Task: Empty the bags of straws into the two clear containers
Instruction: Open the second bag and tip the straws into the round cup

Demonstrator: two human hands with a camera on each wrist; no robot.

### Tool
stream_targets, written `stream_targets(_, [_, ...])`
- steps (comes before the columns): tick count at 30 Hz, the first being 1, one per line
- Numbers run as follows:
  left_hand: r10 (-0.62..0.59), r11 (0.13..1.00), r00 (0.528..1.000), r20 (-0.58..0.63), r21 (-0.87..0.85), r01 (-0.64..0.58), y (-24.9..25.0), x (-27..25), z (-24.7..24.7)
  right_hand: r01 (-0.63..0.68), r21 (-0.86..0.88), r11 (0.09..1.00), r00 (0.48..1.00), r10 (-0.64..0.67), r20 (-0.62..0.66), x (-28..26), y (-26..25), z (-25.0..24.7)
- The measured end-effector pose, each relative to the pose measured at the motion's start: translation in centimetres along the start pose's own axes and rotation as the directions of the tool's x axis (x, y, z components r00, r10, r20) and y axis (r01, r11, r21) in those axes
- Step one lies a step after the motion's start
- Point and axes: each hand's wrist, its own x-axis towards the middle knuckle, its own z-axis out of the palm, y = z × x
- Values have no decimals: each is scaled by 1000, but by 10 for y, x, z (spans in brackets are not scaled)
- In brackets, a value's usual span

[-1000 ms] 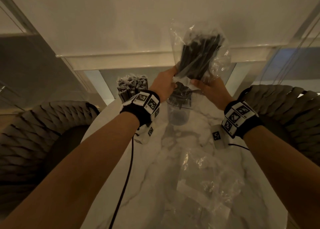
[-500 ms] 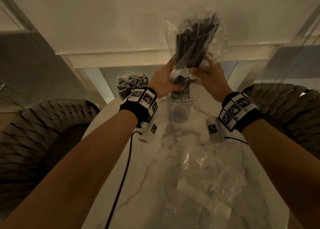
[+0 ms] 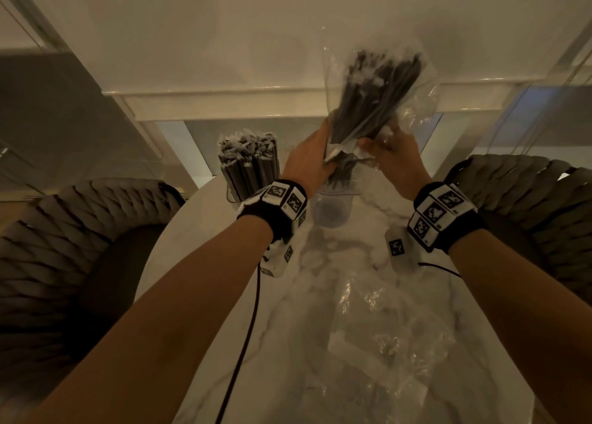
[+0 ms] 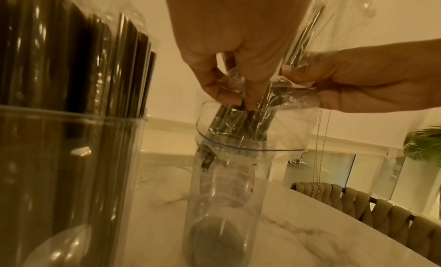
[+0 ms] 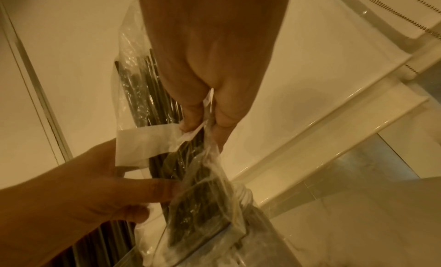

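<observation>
Both hands, left hand [image 3: 312,162] and right hand [image 3: 395,159], pinch an upturned crinkly clear plastic bag of black straws [image 3: 376,93] over a tall clear cylindrical container [image 4: 229,195]; jammed straws might tip it.

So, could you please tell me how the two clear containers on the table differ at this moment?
The left container is packed with upright dark straws standing above its rim; the right container is mostly empty, with only a few straw ends entering its mouth. No hand touches the left container, while the left hand and right hand hold a bag of straws over the right container. Both are clear and upright on the marble table.
</observation>
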Motion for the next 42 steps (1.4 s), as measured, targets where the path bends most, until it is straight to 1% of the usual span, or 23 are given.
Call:
stream_targets(2, [0, 1000, 1000, 2, -17, 0, 0, -2, 4, 2, -54, 999, 1000, -1, 17, -1, 5, -4])
stream_targets(3, [-6, 999, 1000, 21, -32, 7, 1, -2, 5, 1, -63, 998, 999, 1, 36, -1, 8, -6])
stream_targets(5, [-54, 993, 990, 127, -93, 66, -1, 0, 1, -1, -26, 1000, 997, 3, 82, -3, 5, -10])
stream_targets(7, [-108, 965, 962, 250, -208, 162, -2, 5, -5, 9, 42, 999, 988, -15, 155, -6, -3, -14])
stream_targets(8, [-132, 941, 954, 268, -268, 205, -2, 7, -7, 6, 53, 999, 981, -16, 193, -7, -6, -17])
stream_targets(10, [-179, 908, 962, 208, -341, 243, 3, 9, -13, -22, 41, 999, 973, 11, 233, -6, -6, -20])
stream_targets(11, [-190, 911, 969, 156, -341, 233, 4, 11, -17, -42, 32, 999, 974, 34, 226, -5, -7, -21])
stream_targets(13, [-170, 937, 983, 74, -296, 184, 7, 14, -26, -52, 10, 999, 979, 49, 196, -4, -9, -23])
stream_targets(15, [-134, 952, 991, 28, -275, 137, 7, 14, -32, -17, -26, 1000, 981, 22, 191, -5, -13, -27])
stream_targets(17, [-102, 949, 995, 10, -299, 100, 6, 14, -39, 6, -77, 997, 984, 8, 179, -3, -14, -33])
stream_targets(19, [-70, 944, 997, 28, -322, 75, 6, 14, -46, 17, -163, 986, 987, 10, 163, -1, -17, -39])
stream_targets(22, [-77, 955, 995, 70, -283, 94, 11, 14, -56, 57, -232, 971, 983, -14, 183, -1, -23, -43])
stream_targets(25, [-79, 975, 996, 34, -205, 85, 12, 15, -66, 104, -297, 949, 987, -63, 147, 2, -28, -50])
stream_targets(26, [-84, 972, 996, 6, -220, 84, 12, 16, -70, 114, -326, 938, 989, -76, 127, 4, -28, -54])
stream_targets(28, [-101, 956, 994, -44, -279, 85, 13, 16, -80, 115, -363, 925, 992, -85, 96, 8, -28, -64])
stream_targets(30, [-108, 951, 992, -71, -299, 82, 13, 16, -88, 104, -387, 916, 993, -74, 93, 14, -27, -73])
stream_targets(33, [-123, 945, 990, -73, -312, 94, 14, 16, -95, 72, -409, 909, 993, -27, 116, 15, -30, -79])
stream_targets(35, [-117, 940, 991, -67, -331, 89, 18, 15, -97, 62, -400, 915, 995, -24, 97, 13, -34, -83])
stream_targets(38, [-77, 929, 992, -100, -369, 35, 28, 14, -104, 111, -418, 902, 993, -83, 85, 8, -44, -92])
stream_targets(40, [-52, 926, 988, -148, -379, -8, 37, 15, -110, 165, -424, 891, 986, -138, 94, 2, -53, -96])
stream_targets(42, [-30, 919, 978, -208, -391, -55, 48, 16, -113, 214, -413, 885, 977, -200, 75, -3, -64, -99])
